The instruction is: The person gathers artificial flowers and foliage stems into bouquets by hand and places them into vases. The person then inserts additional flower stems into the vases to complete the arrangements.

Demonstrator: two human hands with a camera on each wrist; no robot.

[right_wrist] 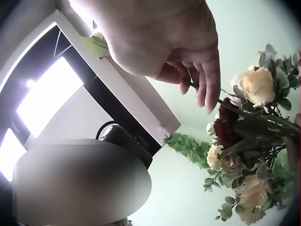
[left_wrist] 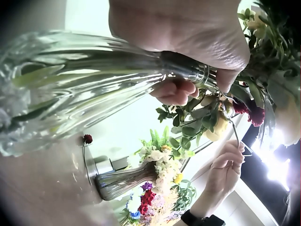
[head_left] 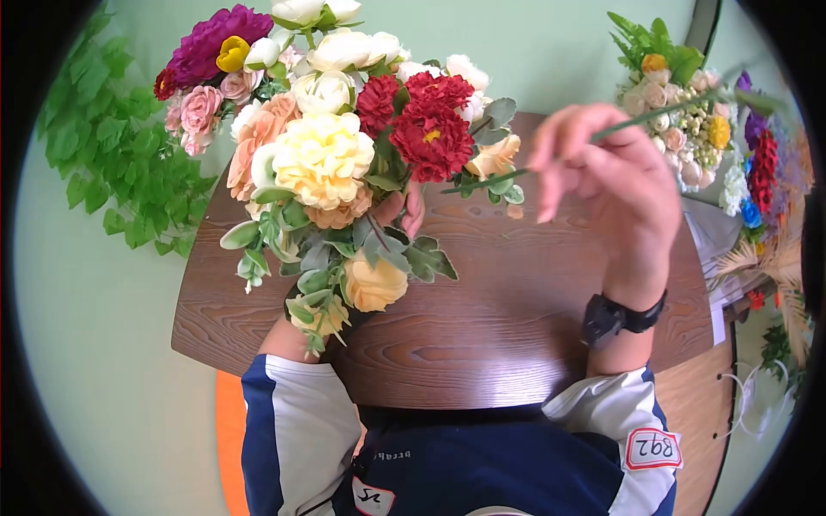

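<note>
My left hand (left_wrist: 181,28) grips the neck of a clear ribbed glass vase (left_wrist: 89,89). In the head view the bouquet above it mostly hides this hand, with a few fingers (head_left: 415,209) showing. The bouquet has a large cream bloom (head_left: 323,159), dark red flowers (head_left: 433,138), peach roses and grey-green leaves. To the right of the bouquet my right hand (head_left: 619,176) pinches a long green stem (head_left: 658,113) between thumb and fingers. One stem end points in toward the bouquet. At its other end, in the right wrist view, are a green leaf and a pale bloom (right_wrist: 96,44).
A second vase (left_wrist: 124,181) with white and yellow flowers (head_left: 675,129) stands at the right, with more colourful flowers (head_left: 761,172) beyond. Purple and pink blooms (head_left: 215,47) are behind the bouquet. Green vines (head_left: 112,138) hang on the left wall above the brown wooden table (head_left: 508,318).
</note>
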